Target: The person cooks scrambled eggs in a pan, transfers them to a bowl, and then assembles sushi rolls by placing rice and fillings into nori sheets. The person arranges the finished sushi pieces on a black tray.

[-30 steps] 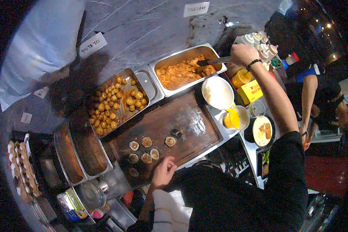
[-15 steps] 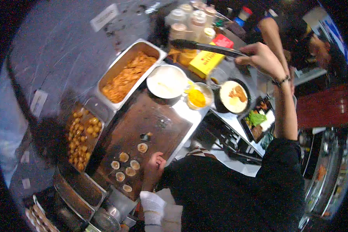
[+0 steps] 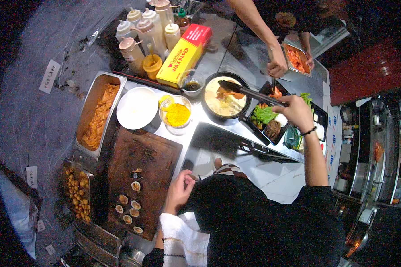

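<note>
My right hand (image 3: 297, 115) grips black tongs (image 3: 254, 95). Their tips reach into a black bowl (image 3: 208, 107) of creamy, pale food, touching an orange-brown piece (image 3: 229, 94). Beside the brown cutting board (image 3: 138, 153), my left hand (image 3: 179, 190) hangs with curled fingers; nothing shows in it. Several round seaweed-edged roll slices (image 3: 134, 204) lie on that board. Just beyond the right hand is a black compartment box (image 3: 268, 135) with lettuce, rice and brown meat. A co-worker's hand (image 3: 277, 63) works a utensil over another such box (image 3: 320, 115).
The co-worker's other hand holds a metal pan (image 3: 297, 60) of red-orange food. Leftward stand a white bowl (image 3: 137, 108), a bowl of yellow shreds (image 3: 177, 115), a steel pan of orange food (image 3: 98, 120) and small potatoes (image 3: 78, 191). Squeeze bottles (image 3: 149, 31) and a yellow-red box (image 3: 185, 55) are behind.
My right hand has lowered the tongs from above the yellow box into the black bowl. The view has shifted right, showing the co-worker's hands with the metal pan and the boxes.
</note>
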The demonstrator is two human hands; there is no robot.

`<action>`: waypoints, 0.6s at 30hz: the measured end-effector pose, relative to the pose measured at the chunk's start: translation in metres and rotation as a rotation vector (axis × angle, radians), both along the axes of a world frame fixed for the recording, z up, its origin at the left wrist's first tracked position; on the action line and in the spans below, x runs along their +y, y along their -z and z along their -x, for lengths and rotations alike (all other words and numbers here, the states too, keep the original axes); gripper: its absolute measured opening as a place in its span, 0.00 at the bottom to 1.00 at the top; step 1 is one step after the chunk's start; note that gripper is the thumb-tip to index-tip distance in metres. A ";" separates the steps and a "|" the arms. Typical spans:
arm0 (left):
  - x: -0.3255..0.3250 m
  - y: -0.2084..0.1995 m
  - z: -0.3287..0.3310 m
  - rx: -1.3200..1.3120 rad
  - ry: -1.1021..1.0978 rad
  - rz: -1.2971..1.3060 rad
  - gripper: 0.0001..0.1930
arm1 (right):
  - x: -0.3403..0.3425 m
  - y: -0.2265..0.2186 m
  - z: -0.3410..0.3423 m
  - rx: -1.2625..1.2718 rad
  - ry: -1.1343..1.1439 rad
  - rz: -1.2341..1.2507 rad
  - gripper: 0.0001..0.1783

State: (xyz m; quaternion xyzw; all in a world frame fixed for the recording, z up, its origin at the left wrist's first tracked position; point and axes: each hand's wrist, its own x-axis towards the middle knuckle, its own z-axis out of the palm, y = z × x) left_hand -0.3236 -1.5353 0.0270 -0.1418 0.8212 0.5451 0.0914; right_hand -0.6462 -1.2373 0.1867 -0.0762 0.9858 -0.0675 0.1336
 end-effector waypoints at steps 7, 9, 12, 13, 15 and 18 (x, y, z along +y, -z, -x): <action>0.026 0.003 0.004 -0.002 -0.025 -0.005 0.18 | -0.008 0.039 0.011 -0.010 -0.058 0.033 0.24; 0.033 0.003 0.002 0.036 -0.053 0.005 0.18 | -0.009 0.040 0.015 0.035 -0.099 -0.018 0.24; 0.042 0.002 -0.003 -0.002 -0.098 0.024 0.18 | -0.009 0.038 0.018 0.105 -0.144 -0.068 0.25; 0.045 0.002 -0.003 0.006 -0.112 0.034 0.18 | -0.006 0.038 0.019 0.145 -0.174 -0.065 0.26; 0.051 0.002 -0.003 0.020 -0.136 0.055 0.18 | -0.004 0.037 0.019 0.181 -0.176 -0.063 0.25; 0.056 0.005 0.000 0.052 -0.140 0.049 0.18 | -0.005 0.023 0.019 0.190 -0.148 -0.111 0.24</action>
